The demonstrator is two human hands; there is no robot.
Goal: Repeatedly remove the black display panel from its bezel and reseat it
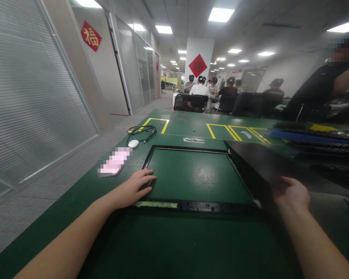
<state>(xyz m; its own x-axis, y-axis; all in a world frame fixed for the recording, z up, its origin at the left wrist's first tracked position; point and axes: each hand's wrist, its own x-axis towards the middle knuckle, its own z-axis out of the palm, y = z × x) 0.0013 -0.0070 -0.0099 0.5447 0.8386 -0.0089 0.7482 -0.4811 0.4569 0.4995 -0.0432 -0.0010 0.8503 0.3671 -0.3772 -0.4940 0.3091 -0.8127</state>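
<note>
A thin black rectangular frame (217, 206), like a monitor bezel, lies flat on the green table. A green circuit strip (157, 204) runs along the left part of its near side. My left hand (138, 185) rests over the frame's left side, fingers stretched out and spread towards the opening. My right hand (293, 193) grips a flat dark panel (258, 161) from below, its fingertips partly hidden. The panel is tilted beside the frame's right side; I cannot tell whether the two touch.
Left of the frame lie a pink phone-shaped object (114, 162), a white mouse (133, 143) and a coiled black cable (142, 131). Dark strips and a blue strip (296, 137) are stacked at right. A blurred person (316, 85) stands behind them; several others sit farther back.
</note>
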